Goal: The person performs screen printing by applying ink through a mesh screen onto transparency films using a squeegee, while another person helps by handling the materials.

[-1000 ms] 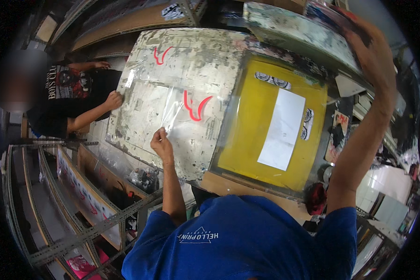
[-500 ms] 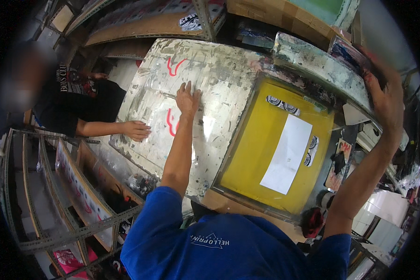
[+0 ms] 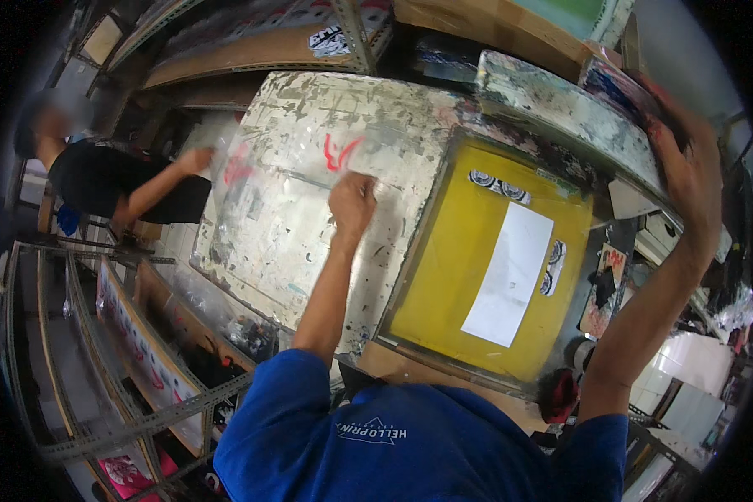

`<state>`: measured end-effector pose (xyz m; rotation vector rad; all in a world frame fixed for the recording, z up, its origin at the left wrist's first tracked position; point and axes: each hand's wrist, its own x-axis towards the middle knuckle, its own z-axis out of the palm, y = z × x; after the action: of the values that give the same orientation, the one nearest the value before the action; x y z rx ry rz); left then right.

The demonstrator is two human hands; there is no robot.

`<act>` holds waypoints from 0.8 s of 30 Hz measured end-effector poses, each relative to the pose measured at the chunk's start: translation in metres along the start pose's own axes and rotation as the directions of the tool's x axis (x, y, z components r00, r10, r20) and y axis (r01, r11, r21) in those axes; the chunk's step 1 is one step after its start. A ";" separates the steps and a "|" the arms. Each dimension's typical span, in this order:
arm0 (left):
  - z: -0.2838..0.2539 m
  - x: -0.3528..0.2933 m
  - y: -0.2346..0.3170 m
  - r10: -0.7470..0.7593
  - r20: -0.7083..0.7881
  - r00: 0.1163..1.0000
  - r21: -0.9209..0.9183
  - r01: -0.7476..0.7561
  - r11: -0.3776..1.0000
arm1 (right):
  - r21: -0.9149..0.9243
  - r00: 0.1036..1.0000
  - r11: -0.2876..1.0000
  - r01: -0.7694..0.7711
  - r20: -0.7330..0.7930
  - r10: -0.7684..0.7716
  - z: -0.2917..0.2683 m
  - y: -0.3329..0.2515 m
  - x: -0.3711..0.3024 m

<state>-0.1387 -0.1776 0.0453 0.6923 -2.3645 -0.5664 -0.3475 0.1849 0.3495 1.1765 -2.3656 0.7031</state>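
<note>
My left hand (image 3: 353, 203) is closed over the worn, paint-chipped table (image 3: 268, 251), its fingers curled at the edge of a clear plastic sheet with a red print (image 3: 340, 153). Across at the left, a co-worker's hand (image 3: 195, 161) holds a blurred clear sheet with a red mark (image 3: 237, 163). High on the right, my right hand (image 3: 688, 163) curls round the end of an ink-stained piece whose form I cannot make out. Between my arms lies a yellow screen-printing frame (image 3: 427, 293), bearing a white paper strip (image 3: 509, 272) and two black-and-white printed strips.
Metal racks with boards (image 3: 146, 351) stand at the lower left. A shelf (image 3: 251, 54) with printed sheets runs along the back. An ink-stained ledge (image 3: 565, 109) borders the frame's far side. A co-worker in black (image 3: 88, 180) stands left of the table.
My left hand has gone from spread flat to closed, slightly right and nearer. The red-printed plastic has shifted off the table. The co-worker has drawn back left with a sheet. My right hand stays put.
</note>
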 end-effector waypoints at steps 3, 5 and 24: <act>-0.024 -0.056 0.077 -0.006 0.335 0.942 -0.275 0.104 0.956 | 0.017 0.999 0.999 -0.037 -0.027 0.037 0.003 0.011 0.002; -0.034 -0.086 0.102 0.187 0.397 0.899 -0.272 -0.079 0.959 | 0.047 0.995 0.997 0.055 -0.082 -0.051 0.010 0.017 0.003; 0.099 -0.127 0.162 0.518 0.618 0.591 -0.215 -0.507 0.834 | -0.015 0.981 0.984 -0.180 0.066 0.180 -0.011 -0.057 0.009</act>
<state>-0.1709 0.0451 0.0067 -0.3118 -3.0189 -0.6256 -0.3043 0.1568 0.3781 1.0053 -2.5522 0.7200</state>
